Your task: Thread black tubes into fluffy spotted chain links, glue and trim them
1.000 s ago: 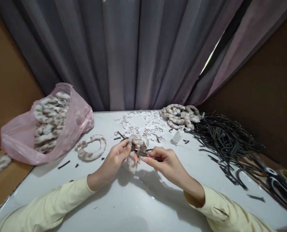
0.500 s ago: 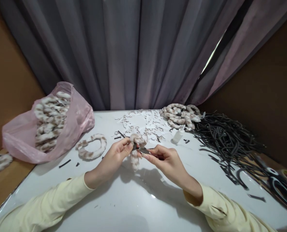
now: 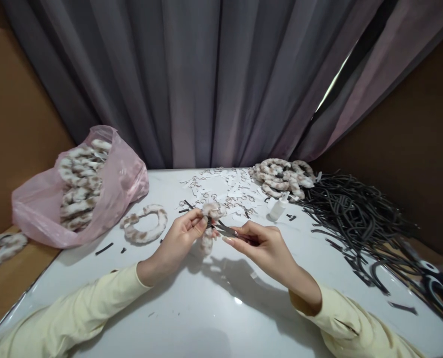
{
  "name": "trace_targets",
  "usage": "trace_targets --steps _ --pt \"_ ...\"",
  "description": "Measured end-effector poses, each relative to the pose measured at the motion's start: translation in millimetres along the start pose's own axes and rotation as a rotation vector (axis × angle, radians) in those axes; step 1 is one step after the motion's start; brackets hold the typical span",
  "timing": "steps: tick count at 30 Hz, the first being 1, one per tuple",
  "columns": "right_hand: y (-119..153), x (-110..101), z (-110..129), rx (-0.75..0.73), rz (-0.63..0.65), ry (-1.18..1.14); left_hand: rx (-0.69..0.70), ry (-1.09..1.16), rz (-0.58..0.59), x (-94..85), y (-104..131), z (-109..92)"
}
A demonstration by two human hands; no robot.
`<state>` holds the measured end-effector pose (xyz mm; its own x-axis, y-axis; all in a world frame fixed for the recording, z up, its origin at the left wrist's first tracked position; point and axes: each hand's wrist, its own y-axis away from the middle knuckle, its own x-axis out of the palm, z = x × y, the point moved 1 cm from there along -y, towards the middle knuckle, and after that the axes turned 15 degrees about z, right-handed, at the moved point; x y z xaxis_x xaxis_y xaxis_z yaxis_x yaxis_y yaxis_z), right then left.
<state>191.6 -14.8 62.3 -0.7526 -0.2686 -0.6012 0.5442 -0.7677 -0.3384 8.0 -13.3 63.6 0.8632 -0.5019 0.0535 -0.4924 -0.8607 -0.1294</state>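
Note:
Pinched between thumb and fingers of my left hand (image 3: 184,230) is a fluffy white-and-brown ring (image 3: 214,211), curled so that one part hangs below my fingertips. A dark strip shows at its middle, partly covered by my thumb. My right hand (image 3: 263,245) is closed around small dark thread snips (image 3: 227,229), whose blades are parted and point at the dark strip. The snips' handles are mostly hidden in my palm. Flat on the table, left of my left hand, lies another fluffy ring (image 3: 158,231) with a gap at its upper left.
A pink plastic bag (image 3: 128,184) full of fluffy rings stands at left. Tags with string (image 3: 240,186) are scattered at the back. A pile of fluffy rings (image 3: 277,189), a small white bottle (image 3: 278,209), a heap of black strips (image 3: 348,209) and large scissors (image 3: 436,283) are at right.
The snips' blades have parted and sit slightly back from the dark strip. The fluffy ring is still in my left hand. The whole view has shifted slightly.

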Motion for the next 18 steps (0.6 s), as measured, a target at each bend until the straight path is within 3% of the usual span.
trace_targets --steps 5,18 --pt "-2.2 -1.6 -0.2 0.067 0.035 -0.118 0.001 0.057 -0.013 -0.9 -0.9 1.3" --pt "-1.9 3.7 -1.8 0.078 0.046 -0.072 0.006 0.027 -0.017 -1.0 0.9 0.9"
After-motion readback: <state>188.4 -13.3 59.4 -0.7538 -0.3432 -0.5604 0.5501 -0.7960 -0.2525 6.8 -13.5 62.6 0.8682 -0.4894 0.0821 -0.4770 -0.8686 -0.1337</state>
